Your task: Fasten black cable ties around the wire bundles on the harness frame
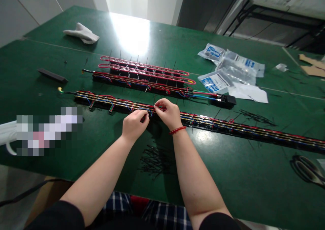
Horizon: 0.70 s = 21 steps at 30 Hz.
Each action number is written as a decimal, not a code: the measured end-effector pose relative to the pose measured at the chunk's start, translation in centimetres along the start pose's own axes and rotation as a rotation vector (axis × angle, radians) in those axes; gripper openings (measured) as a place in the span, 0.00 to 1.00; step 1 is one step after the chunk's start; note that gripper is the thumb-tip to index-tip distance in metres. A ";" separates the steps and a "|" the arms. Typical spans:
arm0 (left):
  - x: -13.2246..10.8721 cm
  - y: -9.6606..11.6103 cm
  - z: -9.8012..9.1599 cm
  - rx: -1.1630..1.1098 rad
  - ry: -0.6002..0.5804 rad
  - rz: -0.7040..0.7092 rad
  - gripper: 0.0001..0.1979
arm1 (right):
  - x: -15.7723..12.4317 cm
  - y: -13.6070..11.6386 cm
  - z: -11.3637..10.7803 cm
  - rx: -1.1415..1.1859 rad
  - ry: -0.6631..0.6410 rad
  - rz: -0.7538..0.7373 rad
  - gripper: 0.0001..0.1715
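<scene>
Harness bar (101, 100): hands together

Left hand (135, 124) and right hand (167, 113) nearly touching, fingertips pinching wires (127, 105) on the bar, which lies across the green workbench (228, 176). Loose black cable ties (155, 160) just below; two more wired bars (142, 77) beyond.

Electrical assembly workshop: green-topped workbench (223, 176), long wired strips (114, 103), loose black cable ties (154, 160), plastic parts bags (230, 71).

Two hands (149, 116), four wired black strips (241, 130), three plastic bags (228, 67), one pair of scissors (307, 170), one white glove bundle (81, 33).
</scene>
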<state>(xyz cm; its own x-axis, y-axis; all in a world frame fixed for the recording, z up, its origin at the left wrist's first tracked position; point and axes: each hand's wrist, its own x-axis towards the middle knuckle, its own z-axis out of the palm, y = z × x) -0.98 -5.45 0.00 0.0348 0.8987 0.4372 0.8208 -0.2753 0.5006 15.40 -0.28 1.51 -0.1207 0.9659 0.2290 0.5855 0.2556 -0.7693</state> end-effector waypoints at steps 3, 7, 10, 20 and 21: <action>0.0 -0.1 0.1 -0.057 0.033 0.005 0.08 | 0.0 -0.1 -0.1 -0.020 -0.012 -0.029 0.03; 0.0 -0.1 0.2 -0.141 0.045 -0.012 0.07 | 0.0 -0.2 -0.2 -0.053 -0.036 -0.064 0.03; 0.3 0.0 0.3 -0.245 0.020 -0.081 0.07 | 0.0 -0.4 -0.3 -0.075 -0.055 -0.074 0.04; 1.2 -0.6 0.7 -0.821 -0.183 -0.455 0.14 | -1.5 -1.6 0.2 -0.236 0.030 -0.076 0.05; 1.3 -0.7 0.7 -0.847 -0.198 -0.463 0.14 | -1.7 -1.6 0.4 -0.216 0.045 -0.059 0.06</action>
<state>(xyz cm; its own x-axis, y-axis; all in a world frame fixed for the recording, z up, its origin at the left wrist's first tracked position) -1.07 -3.82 -0.30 -0.0287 0.9991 -0.0314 0.1004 0.0341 0.9944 14.37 -2.31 2.13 -0.1272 0.9454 0.2999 0.7371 0.2925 -0.6093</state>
